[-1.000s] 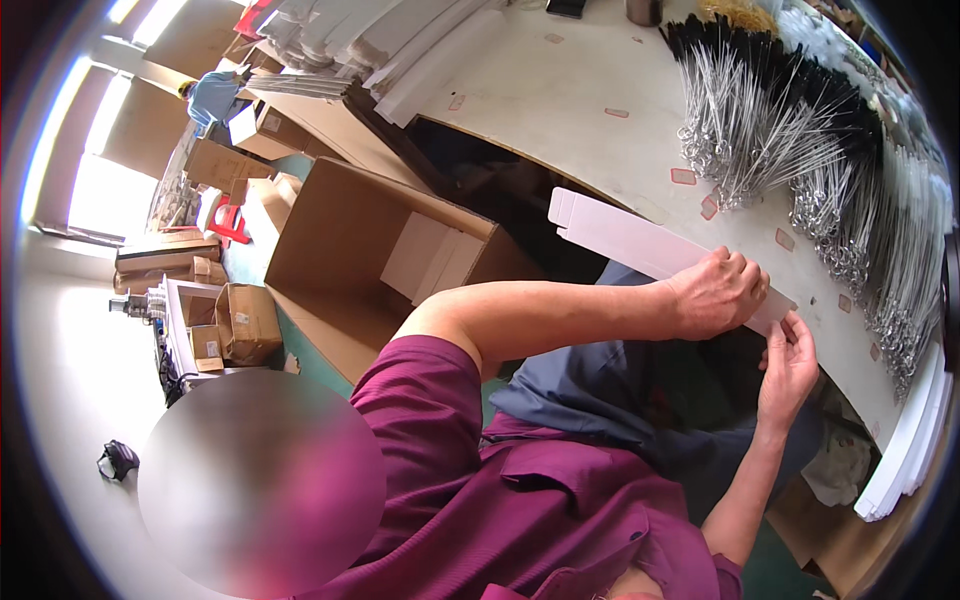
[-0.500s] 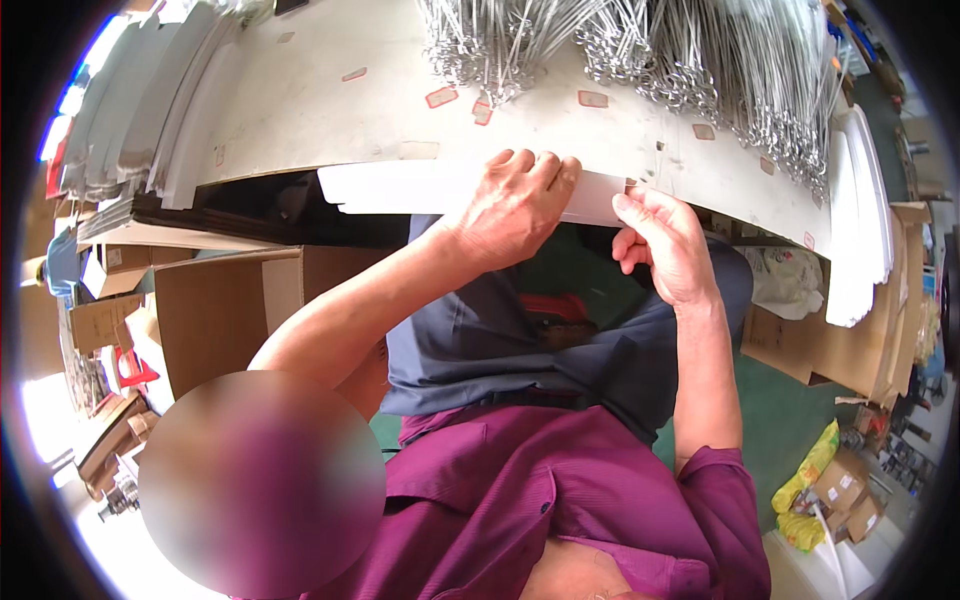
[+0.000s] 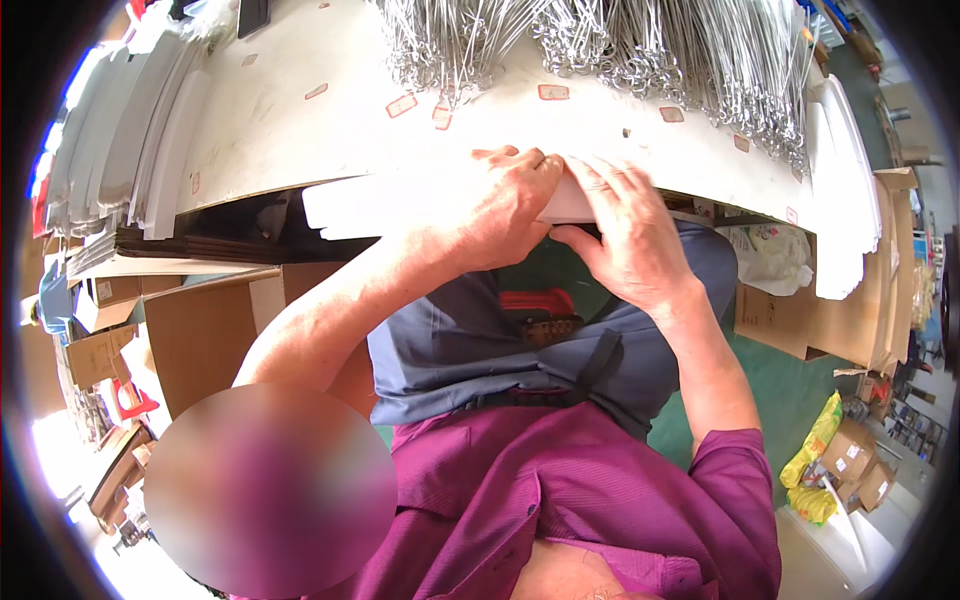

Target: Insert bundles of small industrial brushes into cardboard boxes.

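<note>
A long, flat white folded piece (image 3: pixel 365 207), which looks like paper or thin card, lies along the front edge of the table over my lap. My left hand (image 3: pixel 508 205) is closed round it near its right part, knuckles up. Close beside it, my right hand (image 3: pixel 640 235) straddles the right end, fingers over the top and thumb at the lower edge. Its fingertips are slightly blurred. Both hands partly cover the piece, so its right end is hard to make out.
Bundles of thin metal wires with looped ends (image 3: pixel 640 55) lie across the back of the white table (image 3: pixel 300 125). White flat pieces are stacked at left (image 3: pixel 125 140) and right (image 3: pixel 845 190). Cardboard boxes (image 3: pixel 205 335) stand below left, and a plastic bag (image 3: pixel 770 258) hangs at right.
My right hand has moved left from the piece's right end to beside my left hand, its fingers now stretched over the piece. My left hand keeps its grip; the view has shifted slightly.
</note>
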Tool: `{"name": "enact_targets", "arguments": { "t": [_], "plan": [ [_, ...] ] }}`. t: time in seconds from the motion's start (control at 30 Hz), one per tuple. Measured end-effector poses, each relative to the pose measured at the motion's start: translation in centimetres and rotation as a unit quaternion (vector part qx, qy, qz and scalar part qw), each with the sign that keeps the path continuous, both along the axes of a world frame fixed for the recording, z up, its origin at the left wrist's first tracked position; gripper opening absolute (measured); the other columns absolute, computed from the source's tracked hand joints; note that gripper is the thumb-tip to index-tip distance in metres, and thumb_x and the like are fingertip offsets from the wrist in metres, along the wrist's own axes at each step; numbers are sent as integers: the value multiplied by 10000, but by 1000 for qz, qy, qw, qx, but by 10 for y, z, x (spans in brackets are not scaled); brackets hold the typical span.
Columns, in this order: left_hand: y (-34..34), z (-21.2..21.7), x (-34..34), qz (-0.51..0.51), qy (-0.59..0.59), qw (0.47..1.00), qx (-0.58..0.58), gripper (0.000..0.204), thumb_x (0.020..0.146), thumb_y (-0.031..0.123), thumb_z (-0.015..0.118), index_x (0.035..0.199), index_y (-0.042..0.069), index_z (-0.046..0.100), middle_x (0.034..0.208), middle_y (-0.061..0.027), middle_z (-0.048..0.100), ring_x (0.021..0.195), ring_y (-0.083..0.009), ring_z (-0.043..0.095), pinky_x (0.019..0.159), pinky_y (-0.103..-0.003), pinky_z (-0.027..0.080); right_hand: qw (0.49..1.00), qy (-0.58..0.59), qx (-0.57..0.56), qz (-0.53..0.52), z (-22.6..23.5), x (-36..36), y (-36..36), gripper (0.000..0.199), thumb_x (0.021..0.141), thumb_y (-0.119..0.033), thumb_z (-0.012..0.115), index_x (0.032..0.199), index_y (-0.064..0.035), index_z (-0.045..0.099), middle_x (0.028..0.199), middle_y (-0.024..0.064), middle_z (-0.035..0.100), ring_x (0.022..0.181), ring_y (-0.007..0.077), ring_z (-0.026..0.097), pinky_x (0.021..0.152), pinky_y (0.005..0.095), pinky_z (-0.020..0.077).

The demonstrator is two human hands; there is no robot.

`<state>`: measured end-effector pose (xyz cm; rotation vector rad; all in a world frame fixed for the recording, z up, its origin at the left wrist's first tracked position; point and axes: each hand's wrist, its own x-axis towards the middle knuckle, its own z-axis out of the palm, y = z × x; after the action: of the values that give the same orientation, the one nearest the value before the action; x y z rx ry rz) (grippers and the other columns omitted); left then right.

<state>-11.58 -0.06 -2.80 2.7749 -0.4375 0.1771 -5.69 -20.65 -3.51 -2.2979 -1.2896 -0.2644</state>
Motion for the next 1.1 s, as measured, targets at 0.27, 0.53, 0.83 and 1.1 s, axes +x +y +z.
{"name": "enact_targets", "arguments": {
  "t": [0.27,0.53,0.83,1.1],
  "plan": [
    [9,5,-9,22,-1,1000,-15,572,776,287,818,1230,16,600,1094,-158,655,1055,-347,661,910,-445,526,998,-5,-44,55,-5,16,-11,647,811,-184,810,1356,37,542,1301,187,611,1219,369,577,1069,466,453],
    [17,3,-11,7,36,999,-22,640,764,277,842,1277,-15,594,1202,-178,640,1085,-359,654,932,-451,521,995,-1,-82,57,5,11,1,635,840,-221,784,1365,34,534,1316,189,586,1214,358,568,1076,458,444],
    [39,-3,-4,28,-37,999,-25,645,803,269,804,1312,-32,547,1194,-198,628,1112,-398,613,955,-468,494,996,-25,-73,45,1,41,-9,650,841,-276,784,1399,-33,555,1315,146,607,1213,329,573,1063,443,458],
    [15,-32,47,53,-55,997,-22,564,860,273,764,1292,-33,569,1209,-186,639,1151,-378,598,961,-471,483,998,-42,-32,27,-26,93,-22,551,829,-98,759,1360,-60,614,1314,119,634,1218,327,582,1085,430,452]
  ]
}}
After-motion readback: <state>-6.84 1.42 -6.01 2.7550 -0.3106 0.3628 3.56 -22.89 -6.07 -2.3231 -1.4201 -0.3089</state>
